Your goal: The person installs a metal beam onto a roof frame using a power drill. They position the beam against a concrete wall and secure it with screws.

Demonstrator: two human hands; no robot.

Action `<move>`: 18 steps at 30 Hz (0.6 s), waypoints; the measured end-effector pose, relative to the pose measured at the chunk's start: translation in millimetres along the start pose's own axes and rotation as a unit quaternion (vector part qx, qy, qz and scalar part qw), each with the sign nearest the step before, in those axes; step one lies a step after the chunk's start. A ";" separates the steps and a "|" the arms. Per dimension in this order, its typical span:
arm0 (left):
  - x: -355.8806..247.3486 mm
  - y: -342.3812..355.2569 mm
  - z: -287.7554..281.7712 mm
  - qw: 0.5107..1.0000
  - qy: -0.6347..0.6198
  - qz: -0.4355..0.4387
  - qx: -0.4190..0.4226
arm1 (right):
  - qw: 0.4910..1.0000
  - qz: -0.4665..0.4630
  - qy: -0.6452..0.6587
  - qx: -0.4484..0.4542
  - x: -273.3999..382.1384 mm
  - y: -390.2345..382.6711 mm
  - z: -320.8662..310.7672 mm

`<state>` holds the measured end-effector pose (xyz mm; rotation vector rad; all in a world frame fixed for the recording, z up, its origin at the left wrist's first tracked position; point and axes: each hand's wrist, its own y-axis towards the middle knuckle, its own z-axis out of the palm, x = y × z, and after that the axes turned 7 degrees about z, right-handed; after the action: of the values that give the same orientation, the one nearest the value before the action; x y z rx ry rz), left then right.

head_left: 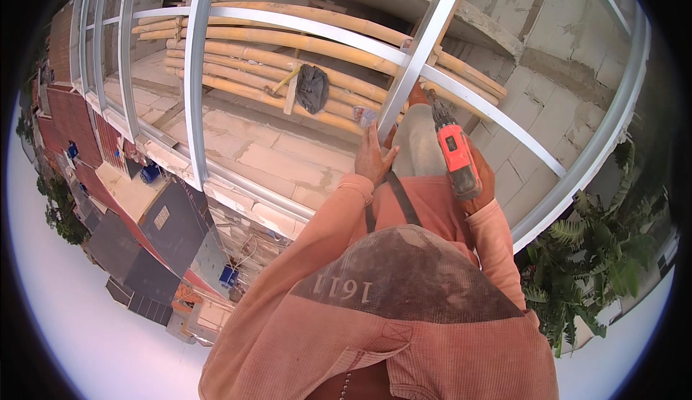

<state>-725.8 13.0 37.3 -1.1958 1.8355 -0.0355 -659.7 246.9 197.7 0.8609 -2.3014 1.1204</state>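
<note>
At the far left, tiled and dark rooftops (155, 234) lie far below, so the work stands high up on a wall of pale grey masonry blocks (252, 148). A frame of light grey metal channels (196, 76) rises from the wall's top edge and curves overhead, its uprights crossed by long rails. Behind the frame, a stack of long yellow bamboo poles (303, 43) lies level across the blocks, probably as staging, and a crumpled dark cloth (312, 88) is draped over it beside a short wooden piece.

The left hand (373, 158) presses flat, fingers spread, against the foot of a slanted upright of the frame (422, 47), likely to steady it where it meets the crossing rail; it grips nothing that shows.

The right hand (481, 182) is clenched round the grip of a cordless drill with an orange-red plastic body (455, 151). The drill sits just right of that upright, near the middle of the frame. Its dark chuck points up and leftward to the joint of upright and rail, which suits driving a fastener there. Its base and any battery are hidden behind the hand.

At the right edge, green palm fronds (591, 256) rise outside the frame.
</note>
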 end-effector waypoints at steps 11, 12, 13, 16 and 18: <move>122.9 -188.3 -4.5 0.965 -0.145 -0.220 0.002 | 0.981 -0.092 -0.119 0.121 39.0 -15.9 28.5; 127.5 -210.5 -3.1 0.960 -0.131 -0.249 -0.003 | 0.983 -0.088 -0.105 0.121 40.5 -19.3 29.6; 132.9 -233.3 -2.1 0.952 -0.116 -0.282 -0.007 | 0.982 -0.096 -0.114 0.119 49.4 -21.4 31.6; 154.0 -293.3 1.6 0.969 -0.086 -0.232 0.001 | 0.964 -0.087 -0.182 0.172 71.7 -38.7 38.3; 162.1 -317.3 8.0 0.973 -0.003 -0.223 0.059 | 0.952 -0.104 -0.209 0.197 76.7 -46.6 46.5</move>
<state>-512.9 -270.6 72.1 -1.4956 1.5033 -0.3869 -687.1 160.9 243.1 1.5898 -2.2567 1.4359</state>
